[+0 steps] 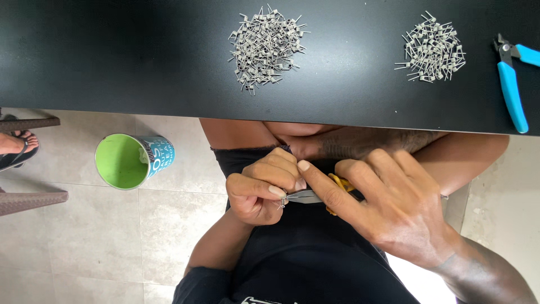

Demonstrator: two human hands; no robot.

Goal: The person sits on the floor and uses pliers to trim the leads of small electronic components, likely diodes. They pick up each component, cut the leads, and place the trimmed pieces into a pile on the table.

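Note:
My left hand (261,188) is curled, pinching a tiny grey metal coil (281,205) between thumb and fingertips over my lap. My right hand (388,205) grips small pliers with yellow handles (337,183); their grey jaws (304,196) meet the coil at my left fingertips. Both hands sit just below the near edge of the black table (140,67). Two heaps of the same small grey wire coils lie on the table: a bigger one (265,48) in the middle and a smaller one (433,49) to the right.
Blue-handled cutters (512,84) lie at the table's right end. A cup with a green inside (132,160) stands on the tiled floor to the left. Another person's sandalled foot (17,147) and chair legs (31,200) show at the far left.

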